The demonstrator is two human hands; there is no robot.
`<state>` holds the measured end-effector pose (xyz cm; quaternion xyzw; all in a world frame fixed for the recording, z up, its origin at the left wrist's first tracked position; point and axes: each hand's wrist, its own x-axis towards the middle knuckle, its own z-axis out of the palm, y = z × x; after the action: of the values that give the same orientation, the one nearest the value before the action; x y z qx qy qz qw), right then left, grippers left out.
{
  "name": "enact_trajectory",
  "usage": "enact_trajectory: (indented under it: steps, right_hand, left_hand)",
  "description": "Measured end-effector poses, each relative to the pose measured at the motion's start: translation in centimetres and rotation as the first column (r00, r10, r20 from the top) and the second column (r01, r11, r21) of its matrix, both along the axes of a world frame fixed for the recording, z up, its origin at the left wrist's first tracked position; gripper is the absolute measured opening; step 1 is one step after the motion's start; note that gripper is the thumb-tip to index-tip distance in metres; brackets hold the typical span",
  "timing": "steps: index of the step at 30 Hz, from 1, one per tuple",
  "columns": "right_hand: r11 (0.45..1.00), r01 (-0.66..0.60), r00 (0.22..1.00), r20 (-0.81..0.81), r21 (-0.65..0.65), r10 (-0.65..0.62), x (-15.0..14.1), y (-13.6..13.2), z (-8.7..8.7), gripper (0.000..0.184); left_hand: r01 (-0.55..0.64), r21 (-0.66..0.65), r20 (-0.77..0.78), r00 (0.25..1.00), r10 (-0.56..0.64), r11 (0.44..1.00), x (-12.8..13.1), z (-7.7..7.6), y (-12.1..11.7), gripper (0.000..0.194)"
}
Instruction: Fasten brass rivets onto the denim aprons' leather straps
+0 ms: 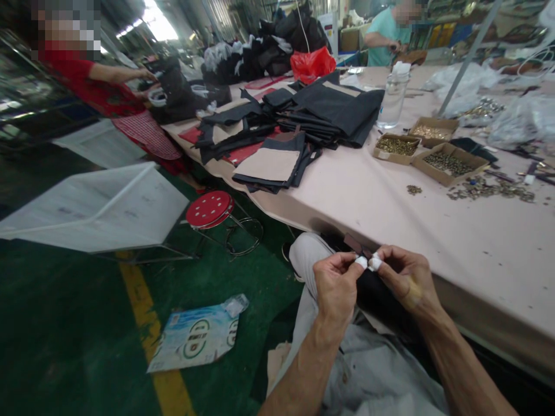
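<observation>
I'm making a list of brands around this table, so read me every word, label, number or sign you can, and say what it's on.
Nothing here reads clearly enough to quote.
Printed sheet on the floor: green ringed logo and smaller marks, too blurred to read.
White upright unit at the back: tiny markings, too small to read.

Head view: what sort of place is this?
Probably a workshop for bags or similar sewn goods: dark cut pieces are piled on a long table, near boxes of small metal fittings.
</observation>
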<state>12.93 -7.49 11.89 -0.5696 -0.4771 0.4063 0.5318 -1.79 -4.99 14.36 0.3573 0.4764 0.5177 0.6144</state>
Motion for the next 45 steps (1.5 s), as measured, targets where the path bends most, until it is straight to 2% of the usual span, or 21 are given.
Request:
enact_trajectory:
  steps: [5, 9, 12, 15, 19, 23, 27, 31, 37, 45]
  right_hand:
    - [0.992, -0.001, 0.976, -0.215, -0.125, -0.026, 0.0, 0.5, -0.7, 0.024]
    - [0.985, 0.004, 0.957, -0.285, -0.174, -0.054, -0.1, 0.7, -1.4, 0.026]
    - [0.985, 0.002, 0.952, -0.302, -0.173, -0.055, -0.2, 0.7, -1.8, 0.025]
    - [0.995, 0.036, 0.970, -0.238, -0.088, -0.057, -0.6, 0.3, -1.6, 0.022]
    - [0.987, 0.084, 0.996, 0.015, 0.138, -0.087, -1.1, -0.5, -0.7, 0.012]
    - [0.958, -0.020, 0.978, 0.206, 0.287, -0.041, -1.1, -0.8, -0.6, 0.005]
    - [0.946, -0.107, 0.955, 0.298, 0.306, 0.012, -0.9, -0.6, -1.4, 0.006]
    - [0.945, -0.103, 0.940, 0.341, 0.312, -0.010, -1.2, -0.6, -1.9, 0.007]
    - [0.968, -0.042, 0.953, 0.302, 0.248, -0.036, -2.0, -1.1, -2.4, 0.011]
    - [0.978, -0.029, 0.973, 0.230, 0.206, -0.019, -2.6, -1.5, -2.6, 0.013]
  left_hand:
    - [-0.002, 0.064, -0.116, 0.993, 0.010, 0.998, -0.1, -0.3, 0.0, 0.011]
    - [-0.003, 0.079, -0.170, 0.985, 0.016, 0.997, 0.0, -0.7, 0.0, 0.011]
    - [-0.037, 0.066, -0.152, 0.987, 0.047, 0.997, 0.3, -0.8, 0.0, 0.012]
    - [-0.052, 0.028, -0.042, 0.998, 0.054, 0.998, 0.4, -0.7, 0.0, 0.014]
    - [0.010, -0.048, 0.102, 0.995, -0.005, 0.999, 0.1, -0.5, 0.0, 0.013]
    - [0.027, -0.082, 0.121, 0.992, -0.017, 0.996, -0.2, -0.2, 0.1, 0.014]
    - [0.069, -0.086, 0.092, 0.994, -0.061, 0.994, -0.4, -0.2, 0.2, 0.013]
    - [0.038, -0.086, 0.019, 0.999, -0.037, 0.996, -0.6, -0.8, 0.3, 0.013]
    - [0.005, -0.083, -0.096, 0.995, -0.013, 0.997, -0.7, -1.5, 0.5, 0.014]
    - [0.072, -0.097, -0.174, 0.981, -0.088, 0.993, -1.4, -1.7, 0.6, 0.015]
